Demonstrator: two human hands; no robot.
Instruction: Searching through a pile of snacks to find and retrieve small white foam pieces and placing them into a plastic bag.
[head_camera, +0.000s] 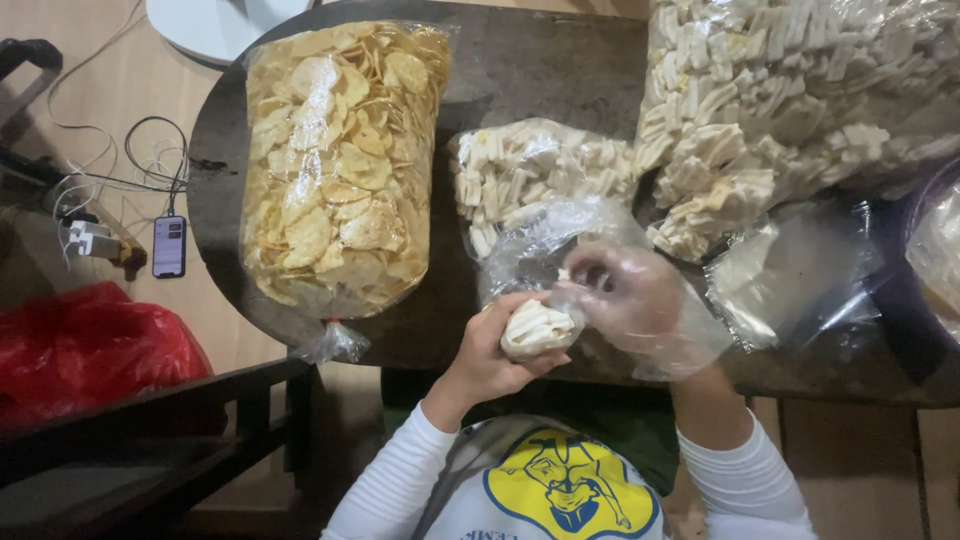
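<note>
Two hands, left (497, 352) and right (630, 300), both clamped on a small cracker bag (537, 328), chip sack (340, 165) alongside.

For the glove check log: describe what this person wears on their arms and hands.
Both arms wear long white ribbed sleeves. The right hand is covered by a loose, clear plastic glove that crinkles and reaches over the wrist. The left hand is bare, with no glove.

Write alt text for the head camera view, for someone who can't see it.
Seen from above, a person's left hand holds a small clear bag of pale crackers while the right hand, inside a loose plastic glove, reaches into it. On the dark table lie a big bag of yellow chips and larger bags of white crackers.
</note>
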